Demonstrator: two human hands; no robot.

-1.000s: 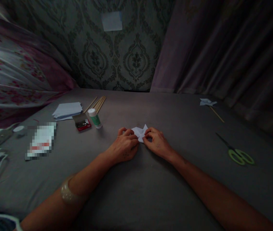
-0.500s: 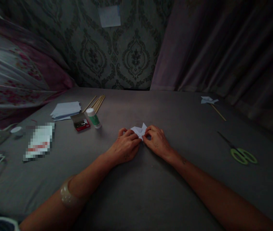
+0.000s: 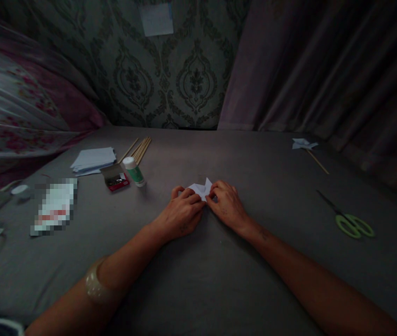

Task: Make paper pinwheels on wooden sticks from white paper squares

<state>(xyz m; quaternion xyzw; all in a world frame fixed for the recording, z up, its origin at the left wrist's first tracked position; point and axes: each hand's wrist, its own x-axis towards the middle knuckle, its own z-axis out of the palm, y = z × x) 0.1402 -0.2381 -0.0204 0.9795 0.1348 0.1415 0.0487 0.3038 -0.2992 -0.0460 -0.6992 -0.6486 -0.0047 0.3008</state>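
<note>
Beneath the fingers (image 3: 193,199), folded paper (image 3: 200,189) lies partly hidden.

Right hand (image 3: 228,205) nearer left hand (image 3: 182,212), less of the white paper (image 3: 200,190) showing

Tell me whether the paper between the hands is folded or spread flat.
Folded: the white paper shows creases, and a pointed corner juts out beside the right hand.
</note>
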